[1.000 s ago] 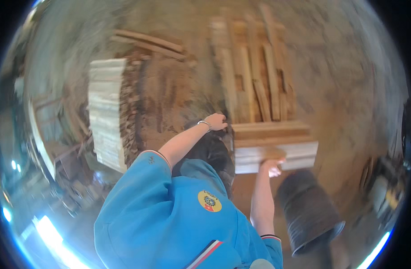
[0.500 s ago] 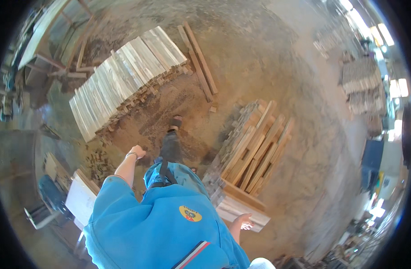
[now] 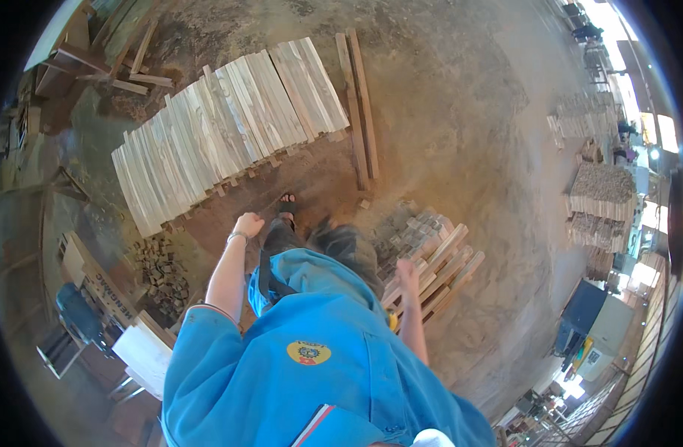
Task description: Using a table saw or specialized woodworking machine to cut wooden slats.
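Observation:
My left hand (image 3: 248, 224), with a band round its wrist, hangs in front of my left side. Its fingers are curled in and nothing shows in them. Beyond it lies a long, low stack of pale wooden planks (image 3: 230, 123), set side by side. My right hand (image 3: 407, 276) is smeared by motion, so its fingers cannot be read. It appears over the near edge of a smaller pile of wooden boards (image 3: 452, 270); contact between them cannot be told. One sandalled foot (image 3: 287, 203) is planted on the floor between the two stacks.
Two long beams (image 3: 359, 112) lie right of the plank stack. Small wood offcuts (image 3: 161, 276) are heaped at the left, near a white panel (image 3: 143, 352). A wooden frame (image 3: 137, 67) stands at the far left. More timber stacks (image 3: 601, 182) line the right side.
I have walked forward; the smaller pile is now closer beside my body and the plank stack sits nearer. My right hand has swung forward and up, while my left stays curled.

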{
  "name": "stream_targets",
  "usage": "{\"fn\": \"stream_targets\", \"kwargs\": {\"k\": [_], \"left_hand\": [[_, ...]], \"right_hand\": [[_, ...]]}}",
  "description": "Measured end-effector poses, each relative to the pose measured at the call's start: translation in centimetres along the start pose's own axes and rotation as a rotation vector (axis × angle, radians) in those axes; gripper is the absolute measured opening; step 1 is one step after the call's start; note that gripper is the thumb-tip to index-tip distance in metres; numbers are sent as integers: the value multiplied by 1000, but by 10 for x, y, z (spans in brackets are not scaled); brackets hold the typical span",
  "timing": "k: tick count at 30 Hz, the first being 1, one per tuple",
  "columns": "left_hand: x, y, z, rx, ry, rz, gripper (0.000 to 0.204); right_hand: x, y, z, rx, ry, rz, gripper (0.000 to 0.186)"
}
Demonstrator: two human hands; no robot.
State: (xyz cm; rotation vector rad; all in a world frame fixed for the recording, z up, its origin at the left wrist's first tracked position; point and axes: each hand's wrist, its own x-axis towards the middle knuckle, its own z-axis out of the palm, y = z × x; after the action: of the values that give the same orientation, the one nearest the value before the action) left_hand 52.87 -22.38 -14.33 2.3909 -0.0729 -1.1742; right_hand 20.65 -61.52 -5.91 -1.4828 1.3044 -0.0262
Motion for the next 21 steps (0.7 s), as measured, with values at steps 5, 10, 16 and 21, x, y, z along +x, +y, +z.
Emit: {"fn": "stream_targets", "kwargs": {"k": [5,10,16,21], "left_hand": [[48,74,-44,-213,95,-61,34],[74,147,-53,-245,174,3,34],[80,220,-29,-109,173,-68,36],[124,298,11,-235,100,-23,44]], "right_hand": [[118,-97,24,-218,-118,-126,40],[273,-148,46,-292,-74,-177,36],[343,-232,121,-455,-297,-50,50],[394,-250,168,-576,-436,-46,52]]}}
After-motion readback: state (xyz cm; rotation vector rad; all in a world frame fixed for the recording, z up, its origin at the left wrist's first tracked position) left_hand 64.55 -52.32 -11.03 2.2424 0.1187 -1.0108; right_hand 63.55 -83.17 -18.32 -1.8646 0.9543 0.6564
